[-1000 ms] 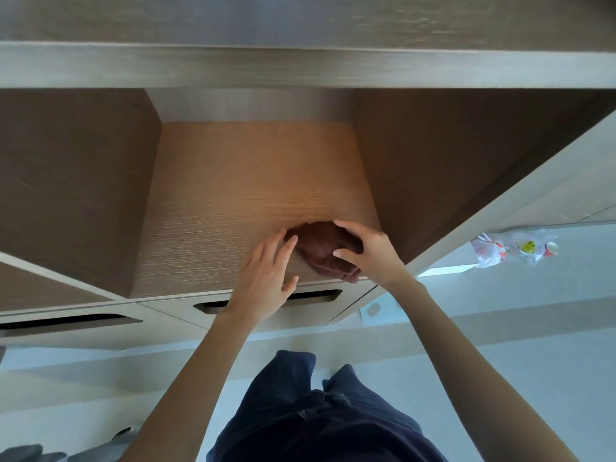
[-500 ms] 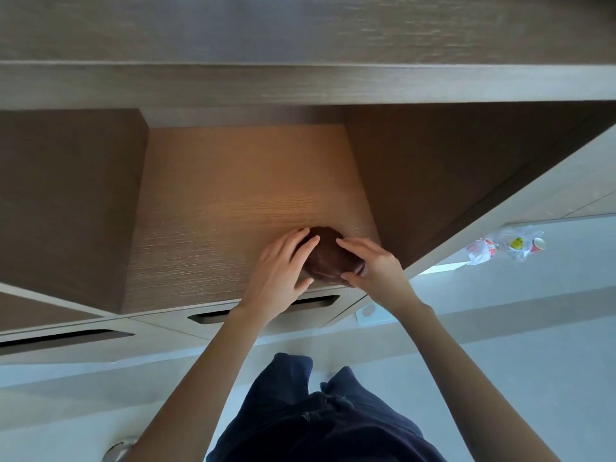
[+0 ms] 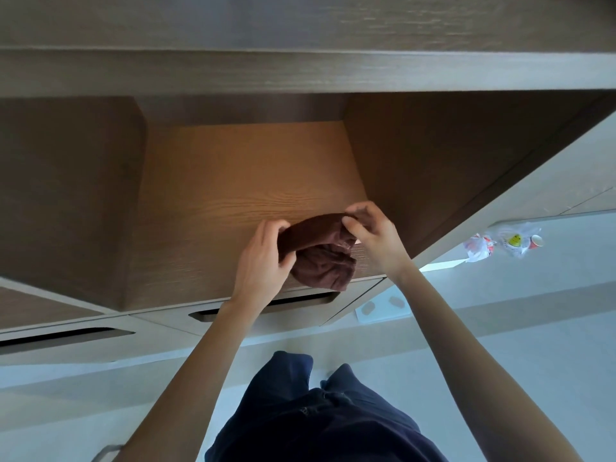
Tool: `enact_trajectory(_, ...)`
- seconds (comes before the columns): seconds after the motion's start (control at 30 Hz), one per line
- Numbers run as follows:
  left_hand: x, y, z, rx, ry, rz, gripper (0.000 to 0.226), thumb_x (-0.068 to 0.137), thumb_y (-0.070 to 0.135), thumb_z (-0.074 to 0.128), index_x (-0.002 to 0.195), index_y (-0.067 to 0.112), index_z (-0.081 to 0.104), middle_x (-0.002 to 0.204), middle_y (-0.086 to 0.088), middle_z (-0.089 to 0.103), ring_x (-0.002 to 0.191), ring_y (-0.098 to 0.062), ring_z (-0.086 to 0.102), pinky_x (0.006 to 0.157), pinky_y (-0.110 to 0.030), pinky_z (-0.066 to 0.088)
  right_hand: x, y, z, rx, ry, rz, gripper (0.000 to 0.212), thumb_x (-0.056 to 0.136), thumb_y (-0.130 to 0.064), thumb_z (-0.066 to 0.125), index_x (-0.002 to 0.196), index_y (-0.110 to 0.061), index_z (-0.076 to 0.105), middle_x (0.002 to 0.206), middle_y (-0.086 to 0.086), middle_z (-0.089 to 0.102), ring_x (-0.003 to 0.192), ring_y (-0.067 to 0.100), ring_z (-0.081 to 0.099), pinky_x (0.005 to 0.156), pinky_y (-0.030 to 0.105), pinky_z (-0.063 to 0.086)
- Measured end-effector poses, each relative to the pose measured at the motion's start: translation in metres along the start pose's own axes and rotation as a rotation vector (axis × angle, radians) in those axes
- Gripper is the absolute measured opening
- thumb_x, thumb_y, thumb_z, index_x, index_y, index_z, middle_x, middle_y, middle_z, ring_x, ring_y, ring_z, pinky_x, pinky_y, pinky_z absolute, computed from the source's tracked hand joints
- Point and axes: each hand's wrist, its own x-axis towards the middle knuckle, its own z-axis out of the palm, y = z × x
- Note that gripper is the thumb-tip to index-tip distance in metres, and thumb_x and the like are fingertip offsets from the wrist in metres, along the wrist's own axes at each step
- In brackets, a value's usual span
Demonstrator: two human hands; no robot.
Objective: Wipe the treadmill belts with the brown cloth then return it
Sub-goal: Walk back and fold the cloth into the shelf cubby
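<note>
View from a head-worn camera, looking down at a person's two bare arms reaching forward into an open wooden cubby [image 3: 233,181]. The cubby has a warm, light-brown floor board with visible grain, darker side walls, and a thick pale shelf edge across the top. Between the two hands, at the front right of the cubby floor, is a bunched brown cloth [image 3: 320,258]. Its upper fold is stretched between the hands and its lower part sags in soft wrinkles over the cubby's front lip; whether it rests on the board cannot be told. The left hand [image 3: 263,261] grips the cloth's left end, fingers curled over the top and thumb underneath. The right hand [image 3: 373,235] pinches the cloth's upper right edge between thumb and curled fingertips. Just below the cubby is a pale drawer front with a long dark handle slot [image 3: 300,300], partly hidden by the left wrist, and a similar slot [image 3: 66,336] sits further left. At the bottom, the person's dark blue trousers [image 3: 316,415] stand over a pale grey floor [image 3: 500,328]. Off to the right on that floor, well apart from the hands, lies a crumpled clear plastic bag [image 3: 506,241] with a red paper cup [image 3: 536,241] beside it.
</note>
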Motion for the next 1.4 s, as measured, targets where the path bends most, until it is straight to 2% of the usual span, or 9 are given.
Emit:
enact_trajectory(0.2,0.023,-0.001,-0.022,-0.03,0.038,-0.038,0.018,0.082,0.01,0.061,0.095,0.022,0.063,0.077,0.016,0.063,0.058,-0.003,0.055,0.056,-0.025,0.043,0.008,0.0,-0.006,-0.125,-0.172,-0.009,0.048,0.072,-0.038,0.076,0.114,-0.034,0.053,0.113,-0.015,0.06,0.106,0.002,0.056,0.086,0.012,0.044)
enact_trajectory(0.3,0.035,0.004,-0.023,-0.022,-0.056,-0.069,0.018,0.082,0.012,0.061,0.096,0.024,0.064,0.089,0.014,0.068,0.072,-0.003,0.06,0.064,-0.024,0.046,0.014,-0.001,-0.003,-0.346,-0.334,-0.056,0.065,0.067,-0.024,0.085,0.12,-0.039,0.051,0.119,-0.013,0.054,0.107,0.003,0.054,0.085,0.009,0.041)
enact_trajectory(0.63,0.026,-0.014,-0.015,-0.099,-0.336,-0.071,0.064,0.074,0.012,0.075,0.131,0.015,0.047,0.117,0.001,0.057,0.105,-0.015,0.055,0.089,-0.023,0.04,0.028,-0.011,-0.002,-0.36,-0.176,-0.148,0.018,0.088,-0.008,0.063,0.097,-0.019,0.053,0.086,-0.013,0.063,0.071,0.006,0.063,0.06,0.011,0.045)
enact_trajectory(0.73,0.025,-0.012,-0.015,-0.106,-0.225,-0.093,0.044,0.074,0.001,0.071,0.115,0.011,0.058,0.096,0.004,0.064,0.088,-0.018,0.063,0.082,-0.032,0.051,0.034,-0.014,-0.004,-0.363,-0.182,-0.148,0.015,0.087,-0.01,0.065,0.098,-0.018,0.057,0.091,-0.01,0.064,0.078,-0.007,0.058,0.067,0.004,0.038)
enact_trajectory(0.9,0.031,-0.015,-0.03,-0.249,-0.249,-0.262,0.026,0.078,0.01,0.072,0.099,0.017,0.06,0.09,0.005,0.068,0.075,-0.008,0.063,0.064,-0.006,0.044,0.055,-0.023,0.006,-0.377,-0.096,-0.122,0.02,0.085,-0.014,0.069,0.103,-0.008,0.065,0.1,0.002,0.067,0.091,0.009,0.058,0.079,0.012,0.04)
enact_trajectory(1.03,0.035,-0.022,-0.042,-0.025,-0.092,-0.448,0.036,0.085,0.02,0.065,0.119,0.014,0.052,0.109,-0.004,0.066,0.09,-0.021,0.065,0.082,-0.036,0.052,0.066,-0.027,0.025,-0.296,0.061,-0.051,0.02,0.091,-0.018,0.063,0.107,-0.007,0.063,0.109,0.006,0.064,0.092,0.011,0.059,0.082,0.013,0.045)
enact_trajectory(1.13,0.03,-0.025,-0.043,0.315,0.009,-0.246,0.051,0.084,0.011,0.062,0.132,0.011,0.043,0.127,-0.012,0.05,0.109,-0.031,0.053,0.087,-0.045,0.05,0.058,-0.025,0.029,-0.378,0.076,-0.156,0.015,0.091,-0.009,0.059,0.104,-0.005,0.066,0.113,0.008,0.061,0.098,0.014,0.061,0.082,0.011,0.045)
enact_trajectory(1.27,0.031,-0.026,-0.031,0.286,-0.101,0.213,0.035,0.078,-0.001,0.062,0.11,0.013,0.063,0.117,-0.005,0.06,0.11,-0.024,0.055,0.081,-0.042,0.055,0.036,-0.014,0.028,-0.525,-0.032,-0.169,0.015,0.088,-0.005,0.059,0.094,-0.014,0.07,0.101,0.002,0.067,0.09,0.017,0.064,0.083,0.036,0.053)
enact_trajectory(1.4,0.031,-0.033,-0.008,0.309,-0.363,0.322,0.036,0.088,0.009,0.057,0.122,0.018,0.06,0.127,0.001,0.058,0.127,-0.02,0.046,0.11,-0.039,0.031,0.013,-0.001,0.03,-0.81,-0.286,-0.181,0.034,0.081,-0.029,0.071,0.114,-0.026,0.064,0.114,-0.009,0.061,0.106,0.011,0.056,0.09,0.038,0.048)
